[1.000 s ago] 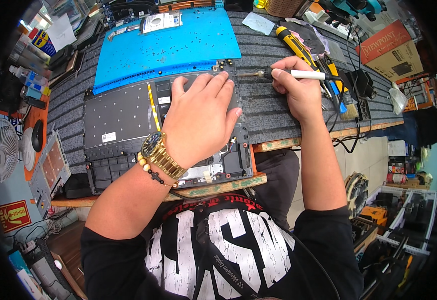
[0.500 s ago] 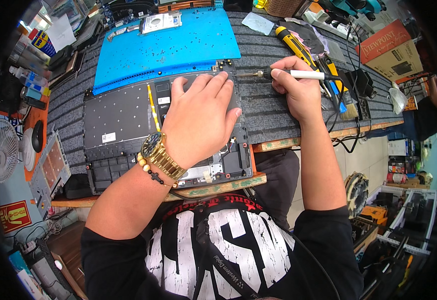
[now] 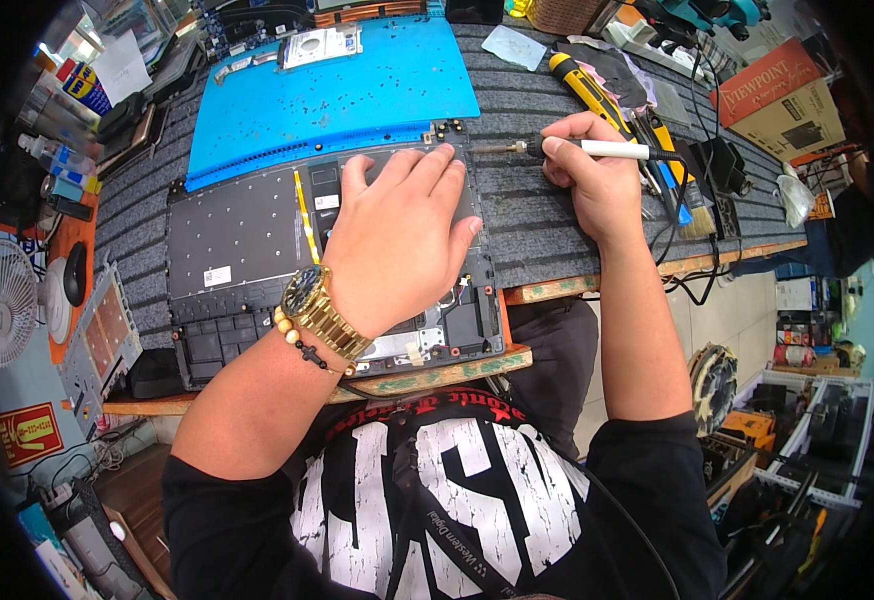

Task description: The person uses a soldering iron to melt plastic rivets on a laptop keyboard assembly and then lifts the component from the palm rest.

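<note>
My left hand (image 3: 397,235) lies spread over a dark laptop palm-rest chassis (image 3: 227,235), its fingers reaching the far right edge and covering part of the panel. A yellow ribbon strip (image 3: 306,215) runs along the chassis beside that hand. In my right hand (image 3: 597,180) is a soldering iron (image 3: 612,149) with a white handle and black cord, pinched between thumb and fingers. Its metal tip points left at the chassis's far right corner, near my left fingertips; whether it touches cannot be made out. Beyond the chassis lies a blue silicone mat (image 3: 357,100) speckled with small screws.
A hard drive (image 3: 320,46) rests on the mat. To the right are a yellow-black cutter (image 3: 589,90), hand tools, a brush (image 3: 698,222) and a cardboard box (image 3: 782,100). The bench's wooden edge (image 3: 437,375) runs near me. At left stands a white fan (image 3: 2,300).
</note>
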{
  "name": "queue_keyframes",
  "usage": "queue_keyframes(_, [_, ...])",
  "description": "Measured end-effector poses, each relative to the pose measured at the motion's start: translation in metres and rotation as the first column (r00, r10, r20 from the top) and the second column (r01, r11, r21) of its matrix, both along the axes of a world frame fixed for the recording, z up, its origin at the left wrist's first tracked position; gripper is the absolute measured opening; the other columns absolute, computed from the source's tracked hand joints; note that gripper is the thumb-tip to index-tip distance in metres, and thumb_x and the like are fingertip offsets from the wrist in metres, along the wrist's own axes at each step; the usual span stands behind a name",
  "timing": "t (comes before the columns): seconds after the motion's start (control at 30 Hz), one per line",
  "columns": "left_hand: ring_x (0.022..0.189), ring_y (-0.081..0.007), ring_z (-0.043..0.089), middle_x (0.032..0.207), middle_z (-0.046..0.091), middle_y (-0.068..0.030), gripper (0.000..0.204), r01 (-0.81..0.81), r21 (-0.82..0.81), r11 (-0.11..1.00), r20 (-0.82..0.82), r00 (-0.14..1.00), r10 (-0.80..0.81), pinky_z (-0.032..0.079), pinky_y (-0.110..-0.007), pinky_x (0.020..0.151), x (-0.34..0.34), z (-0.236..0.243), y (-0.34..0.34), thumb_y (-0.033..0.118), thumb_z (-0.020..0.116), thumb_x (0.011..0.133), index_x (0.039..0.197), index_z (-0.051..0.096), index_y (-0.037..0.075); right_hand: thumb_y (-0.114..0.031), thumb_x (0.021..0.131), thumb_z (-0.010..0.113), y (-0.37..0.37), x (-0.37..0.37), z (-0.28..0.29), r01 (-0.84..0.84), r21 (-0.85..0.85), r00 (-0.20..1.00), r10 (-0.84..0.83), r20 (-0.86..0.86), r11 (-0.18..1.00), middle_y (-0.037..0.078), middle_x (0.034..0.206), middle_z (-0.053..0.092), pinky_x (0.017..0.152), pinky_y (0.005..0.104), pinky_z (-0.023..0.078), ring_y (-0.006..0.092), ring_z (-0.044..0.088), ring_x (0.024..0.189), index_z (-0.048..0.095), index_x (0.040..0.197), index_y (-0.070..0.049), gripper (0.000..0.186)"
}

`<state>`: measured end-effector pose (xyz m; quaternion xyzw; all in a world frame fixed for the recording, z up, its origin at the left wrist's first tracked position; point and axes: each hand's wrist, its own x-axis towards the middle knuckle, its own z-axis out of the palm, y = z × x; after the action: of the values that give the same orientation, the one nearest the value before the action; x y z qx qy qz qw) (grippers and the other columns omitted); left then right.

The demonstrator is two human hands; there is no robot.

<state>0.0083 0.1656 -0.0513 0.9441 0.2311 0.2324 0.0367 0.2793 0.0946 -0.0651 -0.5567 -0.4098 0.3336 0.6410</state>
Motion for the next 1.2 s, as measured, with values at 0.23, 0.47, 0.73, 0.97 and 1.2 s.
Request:
queue_keyframes(0.23, [0.146,-0.0306,0.063,0.158,0.072,-0.0156,0.051,-0.001,0.0,1.0,0.0,1.0,0.001,0.039,-0.065,0.124,0.0,0.0,0.0,0.035,0.075,0.109,0.144,0.074,-0.001,-0.005,0.101,0.085,-0.001,-0.001,0.001,-0.027,0.002,0.999,0.027,0.02,1.0,-0.001,0.084,0.072,0.062,0.0253,0.043,0.0063,0.058,0.07,0.079,0.11,-0.002,0.011])
queue_keyframes(0.47, [0.145,-0.0304,0.063,0.158,0.072,-0.0152,0.051,0.002,-0.011,1.0,-0.002,1.0,-0.002,0.04,-0.064,0.123,-0.002,0.001,-0.005,0.036,0.075,0.108,0.144,0.074,0.0,-0.007,0.102,0.085,-0.006,-0.003,0.0,-0.016,-0.021,0.999,0.017,0.04,1.0,-0.001,0.084,0.072,0.062,0.0255,0.043,0.0061,0.058,0.07,0.079,0.11,-0.003,0.011])
queue_keyframes(0.73, [0.144,-0.0301,0.064,0.156,0.073,-0.0148,0.05,0.0,0.008,1.0,0.012,1.0,0.0,0.041,-0.064,0.123,0.002,0.001,0.0,0.036,0.077,0.107,0.142,0.075,0.0,-0.008,0.102,0.085,0.0,0.0,0.002,-0.008,-0.022,0.998,0.01,0.07,1.0,-0.001,0.082,0.072,0.062,0.0256,0.043,0.0061,0.059,0.07,0.079,0.109,-0.003,0.011])
queue_keyframes(0.97, [0.147,-0.0337,0.064,0.16,0.071,-0.015,0.053,-0.008,-0.033,0.999,-0.018,1.0,0.007,0.039,-0.063,0.127,0.002,0.003,0.0,0.034,0.078,0.107,0.148,0.073,0.002,-0.006,0.103,0.084,0.0,0.004,-0.001,-0.009,0.072,0.997,0.015,-0.076,0.997,0.002,0.086,0.072,0.064,0.0274,0.046,0.0092,0.062,0.072,0.077,0.111,-0.001,0.011])
queue_keyframes(1.2, [0.148,-0.0343,0.062,0.162,0.07,-0.0144,0.053,0.005,-0.017,1.0,-0.03,1.0,-0.006,0.041,-0.062,0.122,0.002,0.004,0.002,0.035,0.077,0.107,0.147,0.072,0.001,-0.008,0.107,0.083,0.005,0.004,-0.004,0.095,0.249,0.992,-0.073,-0.099,0.964,0.004,0.09,0.073,0.067,0.0287,0.05,0.011,0.064,0.074,0.075,0.12,0.0,0.017])
